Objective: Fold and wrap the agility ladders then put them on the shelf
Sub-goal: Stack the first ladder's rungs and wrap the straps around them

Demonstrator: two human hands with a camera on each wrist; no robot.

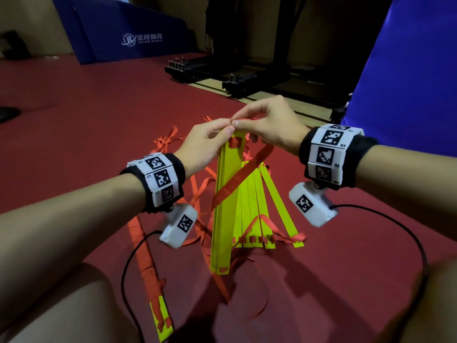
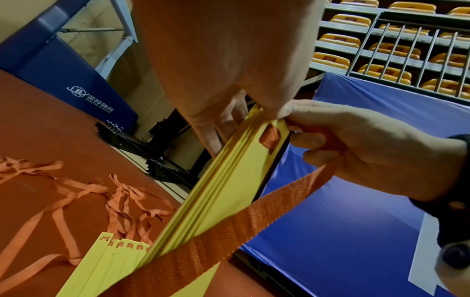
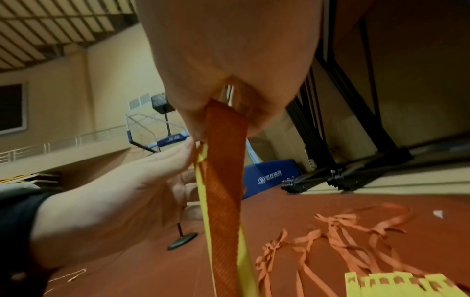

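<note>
Yellow rungs (image 1: 226,194) between seemingly pinching fingertips (image 1: 228,131)

A stack of flat yellow ladder rungs (image 1: 223,206) stands on end on the red floor (image 1: 86,107), tilted slightly, with an orange-red strap (image 1: 243,173) threaded through a slot near its top and running slantwise down across its face. Behind it more yellow rungs (image 1: 265,209) fan out flat on the floor, joined along their near ends by the same webbing, with loose orange straps (image 1: 165,142) tangled beyond them. At the lower left lies what seems to be another ladder bundle (image 1: 153,276), wound in orange strap with yellow ends showing.
</note>
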